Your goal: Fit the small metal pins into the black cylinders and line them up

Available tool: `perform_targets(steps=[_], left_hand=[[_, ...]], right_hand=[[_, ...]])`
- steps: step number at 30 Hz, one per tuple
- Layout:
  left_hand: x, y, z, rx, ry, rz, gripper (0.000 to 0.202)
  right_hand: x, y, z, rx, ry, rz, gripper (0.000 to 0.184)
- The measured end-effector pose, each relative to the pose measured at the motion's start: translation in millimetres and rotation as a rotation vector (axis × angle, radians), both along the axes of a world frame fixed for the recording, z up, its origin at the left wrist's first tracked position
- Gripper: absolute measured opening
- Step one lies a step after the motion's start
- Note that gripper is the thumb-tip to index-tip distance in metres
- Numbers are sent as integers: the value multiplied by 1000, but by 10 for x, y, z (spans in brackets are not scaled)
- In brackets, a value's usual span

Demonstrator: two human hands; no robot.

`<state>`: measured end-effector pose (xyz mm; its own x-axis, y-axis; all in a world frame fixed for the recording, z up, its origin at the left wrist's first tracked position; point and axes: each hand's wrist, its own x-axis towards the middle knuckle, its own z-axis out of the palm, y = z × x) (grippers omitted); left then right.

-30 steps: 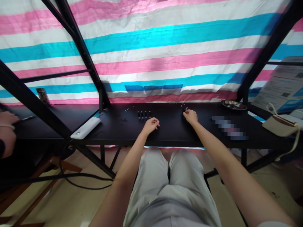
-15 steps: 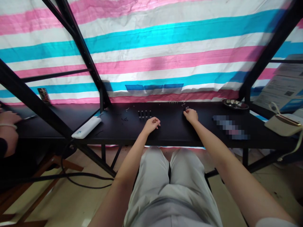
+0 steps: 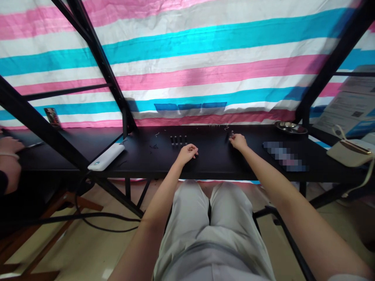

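My left hand (image 3: 188, 153) rests on the black tabletop (image 3: 211, 162) near its front edge. Its fingers curl in loosely, and I see nothing held in them. Just beyond it, several small dark cylinders (image 3: 181, 140) with greyish ends stand in a row. Farther right, my right hand (image 3: 238, 141) has thumb and fingertips pinched together on a small dark cylinder (image 3: 231, 133) with a light tip. The fingers partly hide that piece, and other dark bits close to it are too small to make out.
At left lies a white power bank (image 3: 107, 157). Thin black scraps (image 3: 153, 146) lie near it. A metal dish (image 3: 290, 127), a blurred-out packet (image 3: 285, 157) and a beige bag (image 3: 348, 153) are at right. Black frame posts stand on both sides. Another person's hand (image 3: 11, 144) is far left.
My right hand has shifted slightly to the right, and more of the small dark cylinder shows at its fingertips. My left hand and the row of cylinders have stayed put.
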<state>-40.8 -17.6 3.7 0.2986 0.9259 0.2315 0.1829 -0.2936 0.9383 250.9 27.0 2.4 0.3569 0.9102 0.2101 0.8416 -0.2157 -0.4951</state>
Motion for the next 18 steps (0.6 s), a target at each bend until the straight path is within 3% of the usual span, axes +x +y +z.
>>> perform_targets(steps=[10, 18], left_hand=[[-8, 4, 2, 3, 22, 10, 12], [-12, 24, -26, 4, 12, 9, 13]], right_hand=[[63, 15, -92, 39, 95, -56, 20], [36, 22, -39, 3, 112, -108, 26]])
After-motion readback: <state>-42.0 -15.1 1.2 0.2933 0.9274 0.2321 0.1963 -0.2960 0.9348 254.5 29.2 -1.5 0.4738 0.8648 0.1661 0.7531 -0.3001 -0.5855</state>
